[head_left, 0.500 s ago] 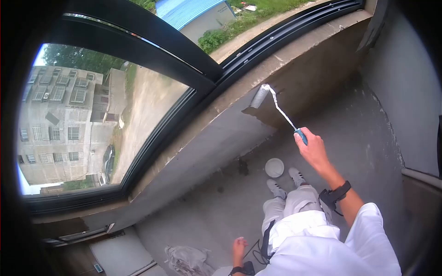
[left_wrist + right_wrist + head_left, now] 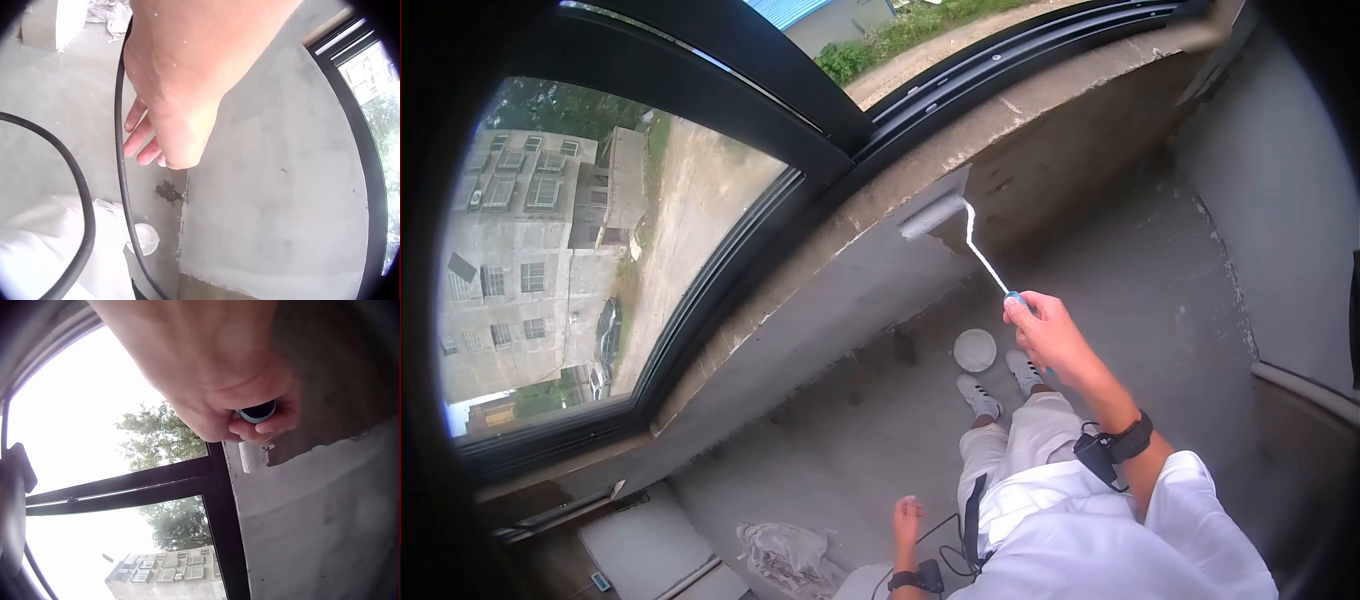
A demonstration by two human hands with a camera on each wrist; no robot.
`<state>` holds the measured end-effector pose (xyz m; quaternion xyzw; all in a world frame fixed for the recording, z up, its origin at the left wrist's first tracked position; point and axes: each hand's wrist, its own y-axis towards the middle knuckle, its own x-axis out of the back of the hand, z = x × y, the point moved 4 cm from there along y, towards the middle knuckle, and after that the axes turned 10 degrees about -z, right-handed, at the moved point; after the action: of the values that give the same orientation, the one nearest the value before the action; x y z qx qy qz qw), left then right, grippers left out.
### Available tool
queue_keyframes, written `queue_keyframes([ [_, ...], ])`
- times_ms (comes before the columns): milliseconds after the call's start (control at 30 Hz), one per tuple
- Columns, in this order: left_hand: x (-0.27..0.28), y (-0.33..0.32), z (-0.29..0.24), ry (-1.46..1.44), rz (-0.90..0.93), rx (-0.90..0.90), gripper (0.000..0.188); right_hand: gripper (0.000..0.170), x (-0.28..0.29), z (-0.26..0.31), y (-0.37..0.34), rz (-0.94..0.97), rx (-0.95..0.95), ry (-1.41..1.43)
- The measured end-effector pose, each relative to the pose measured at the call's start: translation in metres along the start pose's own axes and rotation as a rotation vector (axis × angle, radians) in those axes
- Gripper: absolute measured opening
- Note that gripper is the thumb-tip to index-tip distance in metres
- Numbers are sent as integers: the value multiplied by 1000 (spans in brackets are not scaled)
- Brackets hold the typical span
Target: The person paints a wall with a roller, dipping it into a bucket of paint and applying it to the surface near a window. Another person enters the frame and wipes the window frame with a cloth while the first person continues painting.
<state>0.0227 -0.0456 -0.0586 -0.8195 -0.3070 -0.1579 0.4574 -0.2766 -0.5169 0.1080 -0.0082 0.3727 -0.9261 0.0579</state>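
My right hand (image 2: 1052, 338) grips the blue handle (image 2: 257, 414) of a paint roller, fingers curled round it. The white roller sleeve (image 2: 933, 216) lies against the low wall under the window, at the border between the pale coated part (image 2: 820, 290) and the darker brown bare part (image 2: 1060, 175). A white-coated bent rod (image 2: 985, 258) joins sleeve and handle. In the right wrist view only the handle's end shows in the fist, with part of the sleeve (image 2: 251, 457) beyond. My left hand (image 2: 907, 522) hangs low beside the body, fingers loosely bent, holding nothing.
A round white bucket (image 2: 975, 350) stands on the grey floor just ahead of the shoes (image 2: 980, 397). Crumpled plastic sheeting (image 2: 790, 560) lies at lower left. A black cable (image 2: 122, 125) loops by the left arm. The dark window frame (image 2: 730, 290) and sill run above the wall.
The roller sleeve has moved left along the wall in view and turned flatter, and the right hand has shifted left with it. The head view has also shifted slightly. My left hand still hangs loosely.
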Motion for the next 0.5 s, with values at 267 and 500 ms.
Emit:
queue_keyframes([
  [267,-14,-18,15,-44,-47,-5,22,32,-21,-44,58,-58,-25,-68],
  [500,-5,-48,74,-53,-91,181,23,32,-28,-49,44,-102,-15,-80],
])
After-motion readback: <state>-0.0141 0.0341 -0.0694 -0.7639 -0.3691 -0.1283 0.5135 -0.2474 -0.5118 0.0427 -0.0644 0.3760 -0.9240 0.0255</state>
